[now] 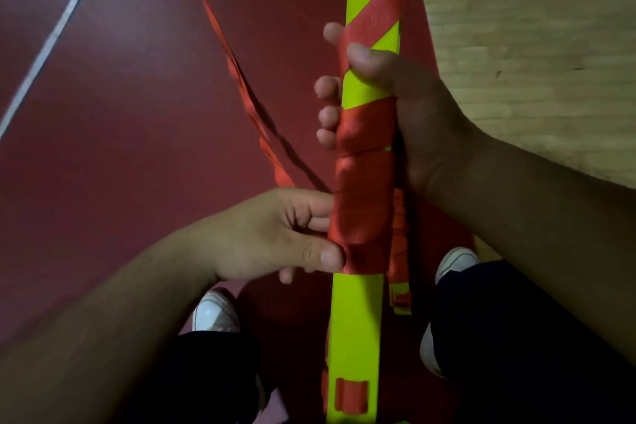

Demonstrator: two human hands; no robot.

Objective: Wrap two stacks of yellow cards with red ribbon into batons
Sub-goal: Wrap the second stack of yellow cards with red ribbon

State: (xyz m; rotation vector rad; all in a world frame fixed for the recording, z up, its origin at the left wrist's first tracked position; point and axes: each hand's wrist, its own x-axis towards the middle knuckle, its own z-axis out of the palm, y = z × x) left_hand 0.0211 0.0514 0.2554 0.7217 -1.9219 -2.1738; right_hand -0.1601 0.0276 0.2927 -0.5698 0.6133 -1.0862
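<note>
A long yellow card stack (pixel 354 330) runs upright through the middle of the view. Red ribbon (pixel 364 203) is wound tightly round its middle section, and one turn crosses diagonally higher up. My right hand (pixel 406 113) grips the stack from the right, thumb on the ribbon and fingers curled round the far side. My left hand (pixel 275 234) pinches the lower edge of the ribbon wrap with thumb and fingers. A loose tail of red ribbon (pixel 237 76) trails away up and to the left. A second yellow stack (pixel 401 299) with ribbon shows partly behind the first.
The floor below is dark red (pixel 137 113) with a white line (pixel 51 41) at the upper left. Pale wood flooring (pixel 533 45) lies to the right. My white shoes (pixel 215 313) and dark trouser legs are at the bottom.
</note>
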